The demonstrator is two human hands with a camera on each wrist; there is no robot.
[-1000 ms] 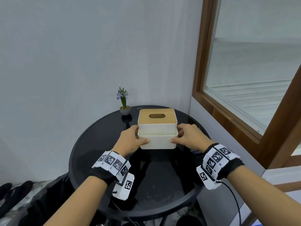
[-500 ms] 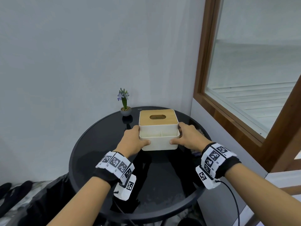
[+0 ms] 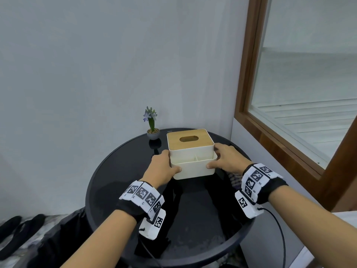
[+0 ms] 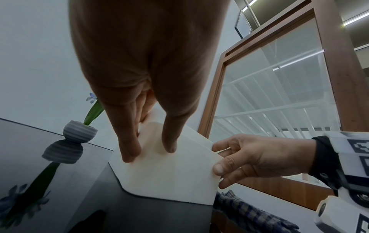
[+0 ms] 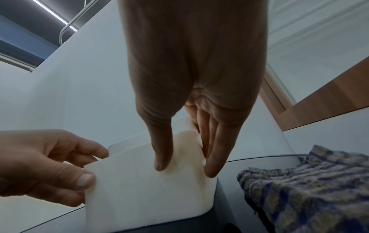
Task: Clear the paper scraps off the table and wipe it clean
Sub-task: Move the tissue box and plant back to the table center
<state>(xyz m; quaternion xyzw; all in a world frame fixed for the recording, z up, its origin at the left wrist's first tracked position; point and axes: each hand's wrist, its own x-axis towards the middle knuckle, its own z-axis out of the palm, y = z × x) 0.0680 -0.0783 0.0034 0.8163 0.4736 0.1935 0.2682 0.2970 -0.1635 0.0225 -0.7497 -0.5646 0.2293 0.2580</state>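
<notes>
A white tissue box (image 3: 193, 168) with a wooden lid and a front tray stands at the back of the round black glass table (image 3: 119, 190). My left hand (image 3: 168, 163) grips its left side, thumb on the front face and fingers along the side. My right hand (image 3: 217, 158) grips the right side the same way. The left wrist view shows the left hand (image 4: 149, 151) on the tissue box (image 4: 169, 176), and the right wrist view shows the right hand (image 5: 186, 168) on the tissue box (image 5: 143, 189). No paper scraps are visible.
A blue checked cloth (image 3: 234, 178) lies on the table just right of the box, under my right wrist. A small potted flower (image 3: 152, 130) stands behind the box to the left. The wall and a wooden window frame (image 3: 249, 93) close off the back and right.
Both hands keep the same hold on the tissue box. The box has edged slightly toward the back of the table.
</notes>
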